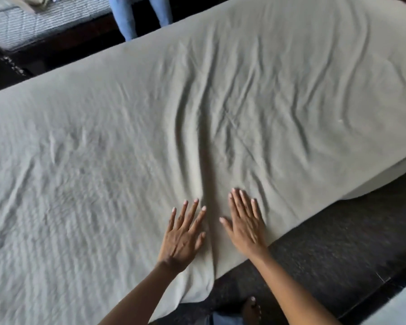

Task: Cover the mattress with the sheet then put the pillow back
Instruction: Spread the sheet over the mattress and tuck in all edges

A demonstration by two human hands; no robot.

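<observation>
Entry, head view, watched remotely. The sheet (197, 113) (grey-beige, plain) lies spread over the top of the mattress (382, 184) and covers it as far as I can see. Only the pale side face at the right-hand corner shows, and I cannot tell whether that face is bare or wrapped.

Left hand (182, 233): palm down on the sheet, fingers straight and fanned apart, gripping nothing.

Right hand (244, 221): palm down just beside the left, fingers straight and held close together, thumb angled out toward the left hand. It holds nothing either.

Both hands rest close to the near edge of the bed. A narrow strip of cloth lies between them, and a long fold runs through that strip.

Sheet condition: the right half carries deep wavy creases that run from the hands toward the far edge. The left half lies flatter, and a ribbed quilting pattern shows through it. At the near edge the cloth hangs over, with a loose flap drooping down between my two forearms.

Surroundings: a dark floor (338, 242) runs along the near side, with a bare foot (251, 310) on it at the bottom of the view. Beyond the far edge stand a person's legs (127, 17) in blue jeans. A second, striped mattress (21, 24) sits at top left with a beige bundle (33, 1) on it; I cannot tell whether that bundle is the pillow.
</observation>
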